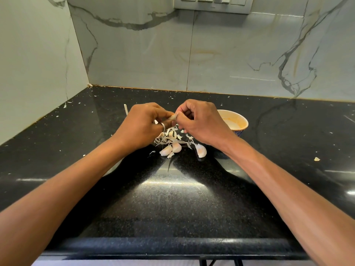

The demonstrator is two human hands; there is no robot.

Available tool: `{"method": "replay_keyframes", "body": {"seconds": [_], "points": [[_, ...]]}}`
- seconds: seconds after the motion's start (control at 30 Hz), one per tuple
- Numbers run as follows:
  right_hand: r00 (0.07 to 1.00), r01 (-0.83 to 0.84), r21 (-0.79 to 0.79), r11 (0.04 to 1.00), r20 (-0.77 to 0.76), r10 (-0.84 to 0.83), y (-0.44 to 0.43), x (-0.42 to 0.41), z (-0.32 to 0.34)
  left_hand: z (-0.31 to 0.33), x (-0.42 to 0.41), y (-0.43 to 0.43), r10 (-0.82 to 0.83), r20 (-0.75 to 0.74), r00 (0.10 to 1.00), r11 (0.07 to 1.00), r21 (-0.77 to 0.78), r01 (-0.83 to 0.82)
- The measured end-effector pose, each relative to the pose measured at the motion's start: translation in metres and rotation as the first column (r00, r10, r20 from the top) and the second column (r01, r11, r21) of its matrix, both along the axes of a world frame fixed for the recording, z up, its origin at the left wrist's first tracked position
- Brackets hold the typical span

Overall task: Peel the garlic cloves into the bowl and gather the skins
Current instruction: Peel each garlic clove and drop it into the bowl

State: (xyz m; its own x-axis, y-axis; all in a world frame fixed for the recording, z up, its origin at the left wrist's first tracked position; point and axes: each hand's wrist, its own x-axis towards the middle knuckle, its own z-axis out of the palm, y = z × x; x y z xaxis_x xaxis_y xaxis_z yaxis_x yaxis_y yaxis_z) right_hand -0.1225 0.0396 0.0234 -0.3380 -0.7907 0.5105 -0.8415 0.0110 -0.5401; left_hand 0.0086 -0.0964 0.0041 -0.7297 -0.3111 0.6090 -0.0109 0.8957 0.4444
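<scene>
My left hand (143, 124) and my right hand (201, 121) meet above the black counter, both pinching one garlic clove (172, 117) between their fingertips. Below them lies a loose pile of papery skins (170, 138). Three unpeeled cloves rest on the counter: two together (172, 148) and one (200, 150) further right. A small paper bowl (235, 121) with a pale orange inside stands right behind my right hand, partly hidden by it. What lies in the bowl does not show.
The black speckled counter (172, 198) ends at a marble backsplash (192, 64) behind and a wall on the left. Small skin scraps are scattered about, one at the right (317, 159). A thin white sliver (125, 109) lies behind my left hand.
</scene>
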Motion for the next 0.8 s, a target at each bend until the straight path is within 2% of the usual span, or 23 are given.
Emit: {"method": "replay_keyframes", "body": {"seconds": [0.4, 0.8], "points": [[1.000, -0.007, 0.001, 1.000, 0.004, 0.007, -0.0036, -0.0040, -0.0048, 0.0020, 0.0011, 0.0029, 0.044, -0.063, 0.997, 0.997, -0.057, -0.047], [1.000, -0.007, 0.003, 1.000, 0.023, 0.007, -0.0018, -0.0029, -0.0033, 0.0022, 0.0014, 0.0025, 0.048, -0.036, 0.998, 0.995, -0.086, -0.051]]}}
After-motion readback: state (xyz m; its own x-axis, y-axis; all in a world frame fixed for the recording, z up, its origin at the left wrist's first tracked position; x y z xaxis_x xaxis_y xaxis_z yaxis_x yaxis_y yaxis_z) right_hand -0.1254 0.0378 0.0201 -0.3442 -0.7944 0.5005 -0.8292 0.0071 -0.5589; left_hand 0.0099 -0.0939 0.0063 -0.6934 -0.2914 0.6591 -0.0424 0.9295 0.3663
